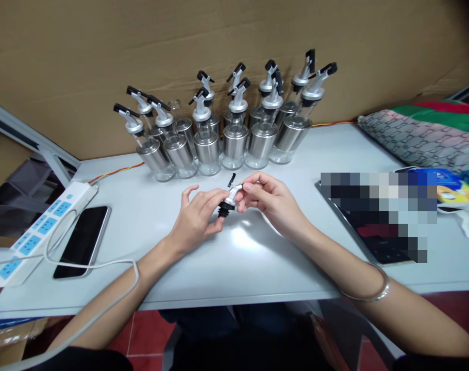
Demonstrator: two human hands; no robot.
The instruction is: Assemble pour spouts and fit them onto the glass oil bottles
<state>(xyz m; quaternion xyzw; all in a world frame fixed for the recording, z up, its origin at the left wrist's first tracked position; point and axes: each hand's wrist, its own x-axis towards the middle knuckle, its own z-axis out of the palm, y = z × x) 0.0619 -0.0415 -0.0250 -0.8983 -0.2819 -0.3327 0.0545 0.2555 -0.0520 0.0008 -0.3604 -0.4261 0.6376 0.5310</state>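
Between my two hands, over the middle of the table, is a silver pourer spout [231,198] with a black ribbed stopper and a raised black flap. My left hand [198,216] grips it from the left, thumb below by the stopper and fingers along the silver body. From the right, my right hand [271,203] pinches the tip of the spout between thumb and fingers. Behind my hands stand several glass bottles [234,147] with steel sleeves, most topped with the same silver and black pourers. One bottle [175,111] at the back left shows a bare glass neck.
A white power strip [45,232] and a black phone [82,242] lie at the left, with a white cable [111,264] crossing my left forearm. A dark, partly blurred tablet-like device [373,221] and a patterned cushion [423,134] lie right. Cardboard [180,36] stands behind.
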